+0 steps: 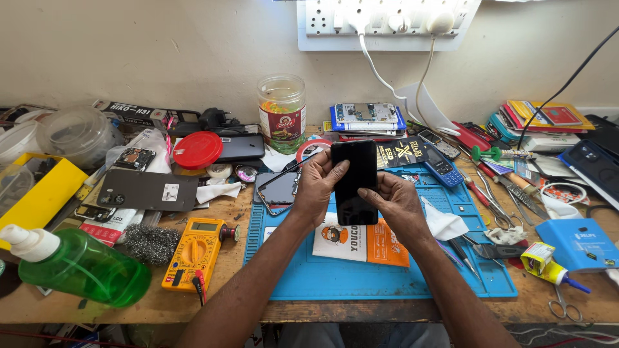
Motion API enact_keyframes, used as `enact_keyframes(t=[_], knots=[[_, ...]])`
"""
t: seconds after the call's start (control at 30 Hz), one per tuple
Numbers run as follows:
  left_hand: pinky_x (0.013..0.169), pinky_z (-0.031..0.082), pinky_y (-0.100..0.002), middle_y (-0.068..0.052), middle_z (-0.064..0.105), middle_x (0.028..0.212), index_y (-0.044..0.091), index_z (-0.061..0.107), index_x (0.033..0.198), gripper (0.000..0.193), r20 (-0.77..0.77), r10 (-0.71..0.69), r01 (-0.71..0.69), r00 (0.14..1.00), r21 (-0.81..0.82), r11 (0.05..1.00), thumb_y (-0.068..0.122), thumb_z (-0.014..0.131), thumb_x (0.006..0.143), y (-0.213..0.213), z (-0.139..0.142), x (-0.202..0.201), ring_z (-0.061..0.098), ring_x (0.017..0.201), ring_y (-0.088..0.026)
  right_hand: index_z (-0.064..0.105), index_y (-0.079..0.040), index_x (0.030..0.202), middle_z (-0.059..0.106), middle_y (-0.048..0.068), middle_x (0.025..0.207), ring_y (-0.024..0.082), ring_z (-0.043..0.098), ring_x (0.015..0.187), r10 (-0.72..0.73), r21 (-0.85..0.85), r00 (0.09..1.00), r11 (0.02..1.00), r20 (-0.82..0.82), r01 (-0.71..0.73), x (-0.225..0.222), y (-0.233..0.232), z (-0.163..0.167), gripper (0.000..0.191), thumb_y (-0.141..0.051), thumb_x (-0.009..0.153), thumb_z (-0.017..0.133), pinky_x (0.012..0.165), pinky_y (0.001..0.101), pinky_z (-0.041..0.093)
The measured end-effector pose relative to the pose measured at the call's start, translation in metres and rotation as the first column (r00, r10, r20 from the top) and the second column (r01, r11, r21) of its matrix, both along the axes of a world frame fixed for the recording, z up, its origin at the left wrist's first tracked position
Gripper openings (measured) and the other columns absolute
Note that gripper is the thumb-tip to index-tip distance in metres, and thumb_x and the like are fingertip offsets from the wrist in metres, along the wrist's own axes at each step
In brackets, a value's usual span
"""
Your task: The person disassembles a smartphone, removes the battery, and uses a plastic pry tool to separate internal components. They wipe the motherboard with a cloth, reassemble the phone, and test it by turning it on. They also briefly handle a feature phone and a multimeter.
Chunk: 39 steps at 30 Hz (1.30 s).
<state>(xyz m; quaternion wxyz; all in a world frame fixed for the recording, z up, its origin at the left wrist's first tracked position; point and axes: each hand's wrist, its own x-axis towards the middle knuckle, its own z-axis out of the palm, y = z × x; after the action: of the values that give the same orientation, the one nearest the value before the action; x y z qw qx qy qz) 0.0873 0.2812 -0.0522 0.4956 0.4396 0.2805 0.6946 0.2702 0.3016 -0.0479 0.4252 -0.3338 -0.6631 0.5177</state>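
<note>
Fingers of the left hand [316,187] are wrapped round the left edge of a black smartphone [354,182], thumb laid across its dark glass near the top. On the other side, the right hand [396,200] is pressed against the lower right edge, fingers curled shut on it, thumb flat on the screen. The phone is held upright, lifted just above the blue work mat [361,274], screen towards the camera. Directly beneath it an orange and white printed packet [361,241] is seen lying on the mat, and a crumpled white cloth [445,225] is just beside the right wrist. To the left of the left hand a second, frameless screen panel [277,192] is lying at the mat's edge, possibly detached, though that is hard to judge. Further out, a yellow multimeter [196,251] is lying on the wooden bench [161,303], with a green spray bottle [80,267] near the left corner.
</note>
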Motion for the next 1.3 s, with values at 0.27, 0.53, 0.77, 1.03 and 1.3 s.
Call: enact_keyframes(t=[0.27, 0.53, 0.77, 1.03, 1.3], knots=[[0.093, 0.059, -0.027, -0.01, 0.077, 0.106, -0.001, 0.068, 0.119, 0.02, -0.002, 0.033, -0.033, 0.999, 0.049, 0.998, 0.006, 0.067, 0.099, 0.0, -0.005, 0.001, 0.072, 0.096, -0.011, 0.072, 0.002, 0.112, 0.08, 0.013, 0.097, 0.013, 0.077, 0.087, 0.015, 0.012, 1.0, 1.0, 0.013, -0.016, 0.003, 0.002, -0.002, 0.025, -0.006, 0.088, 0.073, 0.079, 0.0275, 0.065], [0.076, 0.049, -0.027, -0.008, 0.072, 0.1, -0.002, 0.066, 0.124, 0.028, -0.034, 0.053, -0.052, 0.998, 0.014, 0.999, 0.019, 0.064, 0.105, 0.0, -0.004, -0.001, 0.061, 0.084, -0.011, 0.07, 0.004, 0.116, 0.078, 0.009, 0.101, 0.009, 0.072, 0.086, 0.086, 0.011, 0.984, 0.996, -0.156, -0.085, 0.005, 0.001, 0.001, 0.023, -0.005, 0.094, 0.07, 0.077, 0.0246, 0.06], [0.088, 0.052, -0.026, -0.005, 0.068, 0.116, 0.008, 0.055, 0.134, 0.045, 0.077, 0.265, -0.27, 0.961, 0.069, 0.96, 0.044, 0.048, 0.107, 0.006, -0.001, -0.03, 0.064, 0.099, -0.009, 0.075, 0.001, 0.1, 0.068, -0.002, 0.082, 0.002, 0.055, 0.069, -0.012, 0.083, 1.0, 0.996, -0.025, 0.014, 0.036, 0.014, 0.009, 0.026, -0.022, 0.107, 0.064, 0.06, 0.0206, 0.045], [0.083, 0.047, -0.024, -0.003, 0.068, 0.111, 0.009, 0.058, 0.134, 0.043, 0.073, 0.427, -0.432, 0.902, 0.101, 0.896, 0.042, 0.044, 0.111, 0.003, 0.002, -0.042, 0.059, 0.092, -0.007, 0.078, -0.008, 0.1, 0.06, -0.002, 0.065, 0.007, 0.05, 0.057, 0.327, -0.194, 0.752, 0.945, 0.572, -0.264, 0.026, 0.003, 0.01, 0.026, -0.031, 0.094, 0.067, 0.048, 0.0289, 0.038], [0.079, 0.045, -0.025, -0.002, 0.068, 0.108, 0.009, 0.061, 0.13, 0.043, 0.021, 0.428, -0.428, 0.903, 0.082, 0.9, 0.043, 0.043, 0.11, 0.006, -0.005, -0.041, 0.057, 0.09, -0.007, 0.08, -0.004, 0.093, 0.073, 0.003, 0.075, 0.012, 0.066, 0.07, 0.106, 0.141, 0.689, 0.946, 0.717, -0.292, 0.011, 0.003, -0.001, 0.032, -0.034, 0.087, 0.076, 0.065, 0.0313, 0.054]])
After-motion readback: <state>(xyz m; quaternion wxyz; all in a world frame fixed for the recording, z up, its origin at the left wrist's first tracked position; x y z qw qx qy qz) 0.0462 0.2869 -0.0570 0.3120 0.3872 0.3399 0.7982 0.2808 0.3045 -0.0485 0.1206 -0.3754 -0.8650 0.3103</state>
